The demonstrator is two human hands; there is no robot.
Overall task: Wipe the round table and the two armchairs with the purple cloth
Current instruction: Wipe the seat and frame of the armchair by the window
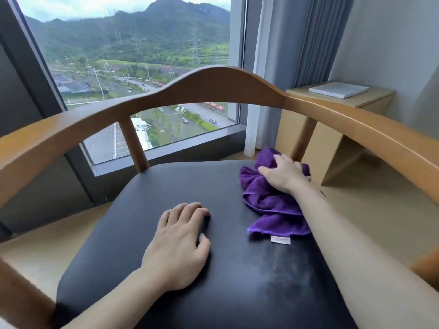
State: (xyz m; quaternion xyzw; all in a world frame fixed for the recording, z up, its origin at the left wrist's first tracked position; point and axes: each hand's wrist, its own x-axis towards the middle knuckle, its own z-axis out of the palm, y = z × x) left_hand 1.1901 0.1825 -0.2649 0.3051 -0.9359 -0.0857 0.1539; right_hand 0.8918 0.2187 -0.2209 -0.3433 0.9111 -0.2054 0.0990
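The right hand (282,173) clutches the bunched cloth (273,200) on the seat (147,198), damp streaks behind it, left hand (177,245) flat; backrest (213,84) apparently unwiped.

A wooden armchair with a curved backrest rail (213,84) and a black padded seat (166,186) is filling the head view. The right hand (282,173) is gripping a crumpled purple microfibre cloth (273,205) at the seat's far right corner, its fingers (266,169) curling into the fabric, and a white label (280,240) is showing at the cloth's near edge. The left hand (179,245) is resting palm down on the seat's middle, fingers relaxed. A dull smear (285,271) is showing on the seat nearer the camera. Behind the chair, a large window (133,55) is looking onto green hills, grey curtains (297,43) are hanging to its right, and a flat white pad (338,89) is lying on a light wooden counter (370,100).
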